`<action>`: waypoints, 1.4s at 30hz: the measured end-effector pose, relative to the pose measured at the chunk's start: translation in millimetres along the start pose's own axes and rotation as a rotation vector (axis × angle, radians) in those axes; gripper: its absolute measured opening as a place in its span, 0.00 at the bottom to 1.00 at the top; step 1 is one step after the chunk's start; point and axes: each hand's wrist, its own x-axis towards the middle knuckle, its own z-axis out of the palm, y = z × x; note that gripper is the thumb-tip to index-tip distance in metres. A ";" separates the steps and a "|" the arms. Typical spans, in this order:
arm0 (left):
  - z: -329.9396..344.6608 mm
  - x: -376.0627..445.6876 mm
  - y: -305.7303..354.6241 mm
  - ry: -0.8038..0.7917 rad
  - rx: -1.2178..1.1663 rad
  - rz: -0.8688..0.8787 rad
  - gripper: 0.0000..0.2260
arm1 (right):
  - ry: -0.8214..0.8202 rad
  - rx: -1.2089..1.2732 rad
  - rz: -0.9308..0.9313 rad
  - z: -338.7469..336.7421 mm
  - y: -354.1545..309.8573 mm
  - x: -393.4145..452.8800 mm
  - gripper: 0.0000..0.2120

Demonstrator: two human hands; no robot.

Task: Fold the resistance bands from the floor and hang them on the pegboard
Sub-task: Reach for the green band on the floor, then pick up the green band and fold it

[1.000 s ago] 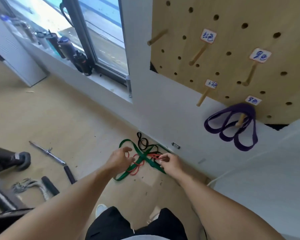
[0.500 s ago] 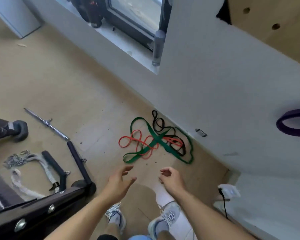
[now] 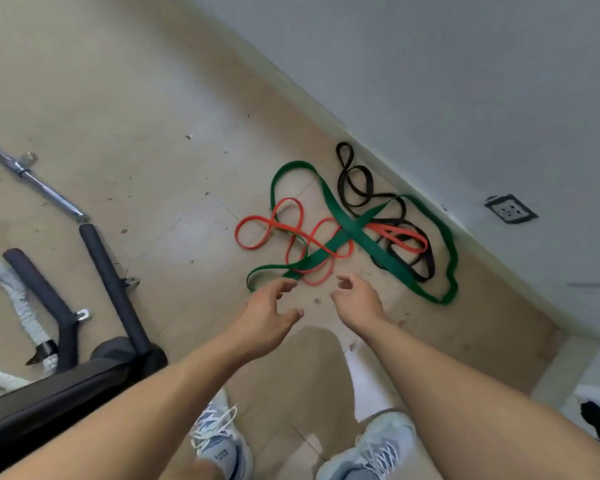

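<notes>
- Three resistance bands lie tangled on the floor [image 3: 160, 109] close to the base of the wall [image 3: 465, 81]: a wide green band [image 3: 355, 232], a thin orange band [image 3: 257, 225] and a black band [image 3: 352, 176].
- The green band crosses over itself in the middle of the heap; the orange band loops out to the left, and the black band curls on the far side, nearest the wall.
- My left hand [image 3: 269, 313] reaches toward the near end of the green band, fingers spread and loosely bent, holding nothing.
- My right hand [image 3: 357, 297] hovers just beside it, a small gap between the two, fingers relaxed and empty.
- My sneakers [image 3: 378, 445] stand on the floor below my arms.
- A wall socket [image 3: 510, 209] sits low on the wall to the right.
- To the left lie a metal bar [image 3: 32, 178], black padded handles [image 3: 111, 285] and a white rope [image 3: 25, 306].
</notes>
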 end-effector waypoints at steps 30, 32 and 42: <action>62.2 155.2 -64.8 0.089 0.757 0.325 0.30 | 0.539 -1.116 -0.413 -14.3 36.6 205.2 0.14; 58.0 137.7 -53.4 0.104 0.742 0.347 0.32 | 0.489 -1.011 -0.475 -27.8 26.3 174.9 0.09; -4.1 7.6 -13.6 0.239 1.017 0.440 0.19 | 0.490 -0.597 -0.725 -91.5 -0.7 -1.9 0.22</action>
